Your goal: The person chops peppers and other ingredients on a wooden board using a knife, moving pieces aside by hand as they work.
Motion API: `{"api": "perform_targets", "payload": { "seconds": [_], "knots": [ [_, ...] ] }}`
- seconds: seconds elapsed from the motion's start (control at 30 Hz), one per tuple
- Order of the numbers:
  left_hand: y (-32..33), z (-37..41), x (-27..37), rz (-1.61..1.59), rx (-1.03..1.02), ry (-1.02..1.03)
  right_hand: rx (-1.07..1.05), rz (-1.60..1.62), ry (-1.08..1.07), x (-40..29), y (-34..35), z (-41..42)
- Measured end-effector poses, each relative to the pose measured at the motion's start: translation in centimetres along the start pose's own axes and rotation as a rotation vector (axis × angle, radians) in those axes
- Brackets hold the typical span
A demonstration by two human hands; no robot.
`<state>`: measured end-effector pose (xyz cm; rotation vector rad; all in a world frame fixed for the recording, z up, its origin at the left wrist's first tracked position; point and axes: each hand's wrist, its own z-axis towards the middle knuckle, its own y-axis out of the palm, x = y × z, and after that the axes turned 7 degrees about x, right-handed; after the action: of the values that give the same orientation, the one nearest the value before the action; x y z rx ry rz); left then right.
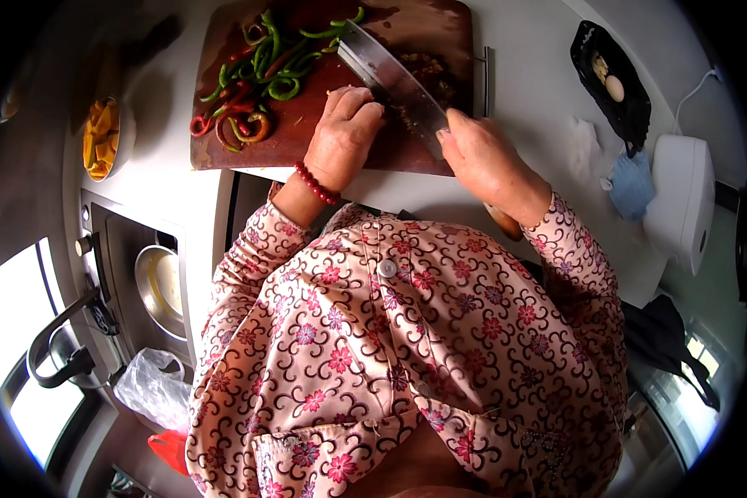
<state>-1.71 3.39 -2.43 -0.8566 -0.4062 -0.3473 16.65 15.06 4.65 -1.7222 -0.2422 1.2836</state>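
My right hand [479, 155] grips the handle end of a cleaver [398, 81], whose broad blade slants up and to the left over a reddish-brown cutting board [311, 146]. Just left of the blade, my left hand [347, 127], with a red bead bracelet on its wrist, rests with curled fingers on the board; what lies under the fingertips is mostly hidden. Sliced green and red peppers [267, 62] lie heaped on the board's left half. Dark chopped bits [429, 71] are spread on the board beyond the blade, to the right.
A bowl of orange chunks [101, 140] stands at the left. Below it is a sink with a metal basin [162, 289] and a faucet [56, 355]. At the right lie a black bag [629, 99] with an egg [614, 88], a blue mask [632, 183] and a white appliance [681, 199].
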Motion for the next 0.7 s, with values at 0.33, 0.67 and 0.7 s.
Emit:
{"api": "perform_targets", "payload": {
  "seconds": [0.33,0.67,0.7],
  "knots": [
    [-1.0,-0.6,0.6,0.084,0.005,0.039,-0.017,-0.008,-0.02,-0.6,-0.1,-0.2],
    [-1.8,-1.1,0.8,-0.029,0.067,-0.088,0.016,-0.005,-0.08,-1.5,-1.1,-1.1],
    [-1.8,-1.0,0.8,-0.032,0.062,-0.084,0.011,-0.019,-0.083,-1.7,-1.2,-1.2]
  ]
}}
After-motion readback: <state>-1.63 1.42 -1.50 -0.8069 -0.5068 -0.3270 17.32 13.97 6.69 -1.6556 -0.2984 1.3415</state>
